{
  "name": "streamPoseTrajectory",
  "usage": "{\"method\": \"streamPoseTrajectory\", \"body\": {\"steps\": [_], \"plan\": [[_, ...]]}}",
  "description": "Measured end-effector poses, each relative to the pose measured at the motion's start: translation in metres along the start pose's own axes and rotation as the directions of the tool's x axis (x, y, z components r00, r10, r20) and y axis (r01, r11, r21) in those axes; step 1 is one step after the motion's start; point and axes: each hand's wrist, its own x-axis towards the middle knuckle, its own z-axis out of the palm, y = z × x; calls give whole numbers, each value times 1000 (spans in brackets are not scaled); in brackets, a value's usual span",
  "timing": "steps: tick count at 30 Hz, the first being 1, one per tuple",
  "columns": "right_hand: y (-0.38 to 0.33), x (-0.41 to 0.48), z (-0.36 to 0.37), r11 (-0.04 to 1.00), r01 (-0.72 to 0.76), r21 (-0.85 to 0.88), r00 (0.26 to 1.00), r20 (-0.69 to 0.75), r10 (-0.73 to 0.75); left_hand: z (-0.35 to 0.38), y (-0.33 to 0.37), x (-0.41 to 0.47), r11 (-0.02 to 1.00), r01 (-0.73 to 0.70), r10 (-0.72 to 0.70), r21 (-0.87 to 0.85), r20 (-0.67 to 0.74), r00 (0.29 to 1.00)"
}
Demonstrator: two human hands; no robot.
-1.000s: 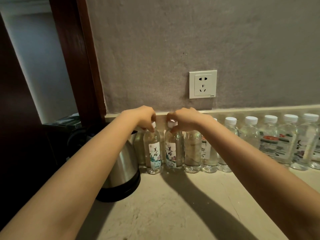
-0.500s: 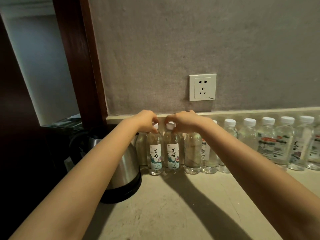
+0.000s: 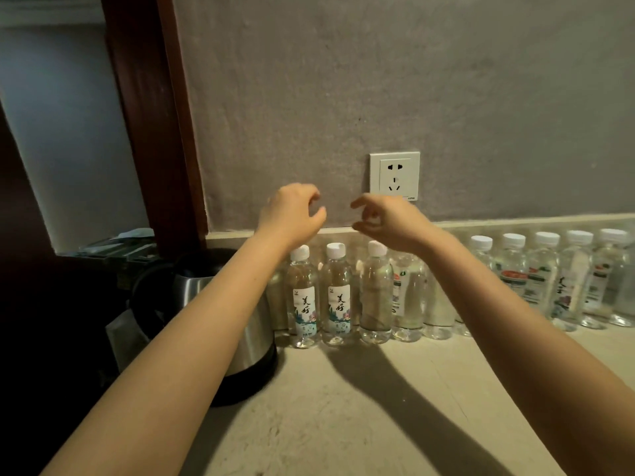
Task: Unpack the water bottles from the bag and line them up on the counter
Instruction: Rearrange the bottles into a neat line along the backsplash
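Observation:
Several clear water bottles with white caps stand in a row along the wall on the beige counter (image 3: pixel 343 407). The leftmost bottle (image 3: pixel 303 297) and the second bottle (image 3: pixel 338 297) carry white labels with black script. My left hand (image 3: pixel 292 214) hovers above the leftmost bottle, fingers loosely curled, holding nothing. My right hand (image 3: pixel 381 218) hangs above the third bottle (image 3: pixel 375 293), fingers loosely curled and empty. Both hands are clear of the caps. No bag is in view.
A steel electric kettle (image 3: pixel 220 321) stands at the left end of the row, partly behind my left forearm. A white wall socket (image 3: pixel 394 175) sits above the bottles. A dark wooden door frame (image 3: pixel 151 115) rises at the left. More bottles (image 3: pixel 549 276) run to the right edge.
Both hands have let go of the caps of the two labelled bottles and risen above them. The bottles stay upright in the row.

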Motion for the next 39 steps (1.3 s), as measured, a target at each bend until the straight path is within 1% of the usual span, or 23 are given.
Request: {"method": "streamPoseTrajectory", "body": {"steps": [2, 4, 5, 7, 9, 10, 13, 14, 16, 18, 20, 22, 26, 28, 31, 35, 37, 39], "plan": [[9, -4, -14, 998, -54, 43, 997, -45, 56, 2, 16, 7, 994, -47, 37, -97, -102, 994], [19, -11, -24, 995, -94, 42, 993, -63, 97, 10, 33, 11, 987, -74, 58, -144, -110, 992], [26, -15, -27, 993, -113, 27, 992, -58, 115, 16, 43, 12, 985, -79, 67, -153, -78, 995], [39, -24, -28, 990, -137, -39, 991, -15, 136, 33, 58, 10, 990, -71, 78, -126, 48, 996], [51, -32, -26, 984, -130, -122, 989, 48, 137, 52, 67, 7, 997, -51, 60, -53, 194, 979], [59, -35, -25, 979, -118, -164, 988, 77, 132, 61, 71, 6, 999, -42, 42, -5, 240, 970], [80, -36, -21, 950, -48, -309, 990, 111, 87, 80, 79, 7, 982, -33, -19, 187, 267, 964], [84, -34, -19, 940, -18, -341, 991, 122, 63, 84, 80, 9, 975, -16, -47, 223, 274, 960], [93, -32, -16, 928, 49, -370, 985, 171, 17, 92, 86, 14, 965, 32, -118, 260, 324, 938], [99, -28, -11, 918, 119, -378, 975, 219, -36, 95, 92, 19, 954, 54, -175, 294, 402, 899], [102, -25, -8, 924, 165, -346, 963, 259, -75, 93, 96, 22, 957, 70, -206, 281, 492, 846], [105, -20, -9, 928, 200, -313, 947, 305, -102, 91, 99, 25, 959, 90, -227, 268, 542, 809], [108, -14, -11, 941, 236, -241, 926, 350, -142, 89, 105, 23, 947, 84, -249, 311, 540, 804], [108, -12, -11, 938, 248, -240, 921, 359, -152, 90, 107, 21, 937, 84, -262, 338, 524, 811], [106, -8, -12, 919, 259, -298, 919, 369, -139, 92, 106, 20, 910, 41, -258, 414, 485, 836], [102, -7, -10, 896, 232, -380, 947, 297, -120, 90, 102, 21, 803, -20, -285, 595, 414, 864], [102, -8, -8, 878, 221, -424, 957, 267, -112, 90, 98, 21, 785, -17, -296, 619, 398, 868], [103, -8, -9, 875, 208, -437, 960, 264, -96, 89, 95, 21, 810, -6, -295, 587, 416, 860]]}}
